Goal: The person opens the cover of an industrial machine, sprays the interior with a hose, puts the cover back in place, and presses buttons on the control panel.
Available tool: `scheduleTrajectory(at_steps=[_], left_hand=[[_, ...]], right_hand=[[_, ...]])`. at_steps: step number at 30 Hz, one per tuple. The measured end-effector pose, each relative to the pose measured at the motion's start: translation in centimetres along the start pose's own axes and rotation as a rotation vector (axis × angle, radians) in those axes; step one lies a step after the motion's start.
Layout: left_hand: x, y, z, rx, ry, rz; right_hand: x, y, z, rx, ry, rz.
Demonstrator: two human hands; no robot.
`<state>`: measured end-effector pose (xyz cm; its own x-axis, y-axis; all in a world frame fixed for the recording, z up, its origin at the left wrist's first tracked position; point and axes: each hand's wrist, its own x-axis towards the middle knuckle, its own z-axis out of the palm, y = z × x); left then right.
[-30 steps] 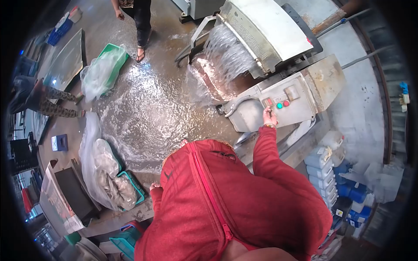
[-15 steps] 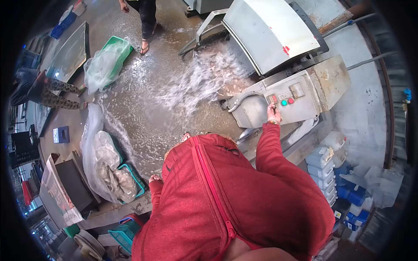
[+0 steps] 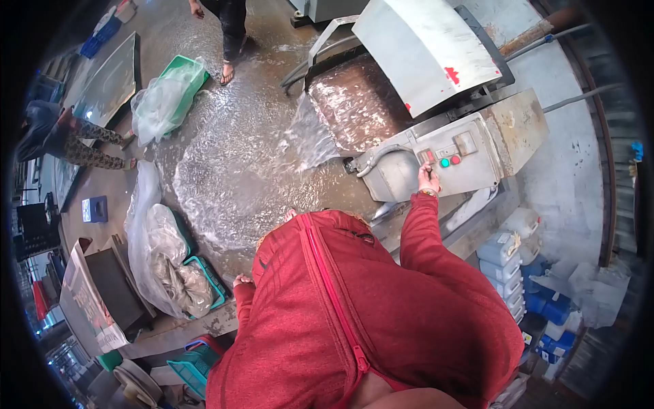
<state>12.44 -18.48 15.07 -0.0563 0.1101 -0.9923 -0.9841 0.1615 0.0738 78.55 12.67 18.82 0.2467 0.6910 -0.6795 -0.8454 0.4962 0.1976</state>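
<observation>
My right hand point(image 3: 428, 178) reaches to the grey control panel point(image 3: 465, 140), its fingers bent at the panel's left edge, just below the green button point(image 3: 445, 163) and the red button point(image 3: 456, 159). Whether it grips anything is too small to tell. My left hand point(image 3: 242, 280) hangs low beside my red jacket, only its small fingertips showing. Above the panel, the machine's white drum point(image 3: 426, 51) is tilted over. Brown, foamy water fills the trough point(image 3: 357, 102) under it and spills over the left side onto the floor.
Wet floor point(image 3: 231, 160) spreads ahead. A green crate point(image 3: 184, 95) with clear plastic lies upper left, plastic bags point(image 3: 167, 238) nearer. One person point(image 3: 231, 31) stands at the top, another point(image 3: 75, 136) at the left. Jerrycans point(image 3: 501, 249) are stacked at the right.
The drum has rotated, its white face tipping down over the opening. The pouring water has dropped to a spill from the trough, and foam has spread across the floor. My right hand stays at the panel.
</observation>
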Motion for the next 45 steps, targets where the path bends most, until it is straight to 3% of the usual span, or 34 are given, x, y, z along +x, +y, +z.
scheduleTrajectory(at_steps=[6,12,15,21,26,31,37,45], left_hand=[[-1.7,-0.8,1.5,0.125,0.125,0.138],[4.6,0.4,-1.9,0.078,0.098,0.135],[2.2,0.2,-1.4,-0.007,-0.097,0.013],[3.1,-0.8,-1.2,0.205,0.148,0.312],[15.2,1.7,-9.4,0.018,-0.091,0.169],[15.0,1.5,-9.0,0.004,-0.122,0.146],[14.7,1.2,-8.5,0.014,-0.115,0.154],[15.1,1.2,-8.6,0.033,-0.120,0.172]], right_hand=[[0.5,-0.1,-0.1,-0.008,0.008,-0.017],[0.3,-0.3,-0.5,-0.008,-0.030,-0.002],[0.0,-0.2,-0.1,0.010,-0.012,0.011],[0.4,-0.3,-0.4,0.027,-0.031,0.024],[0.5,-0.4,-0.8,0.053,-0.068,0.068],[-0.1,0.4,0.0,0.019,0.017,-0.001],[-0.3,0.3,-0.4,0.105,-0.094,0.084],[1.3,-1.0,-1.3,0.044,-0.025,0.010]])
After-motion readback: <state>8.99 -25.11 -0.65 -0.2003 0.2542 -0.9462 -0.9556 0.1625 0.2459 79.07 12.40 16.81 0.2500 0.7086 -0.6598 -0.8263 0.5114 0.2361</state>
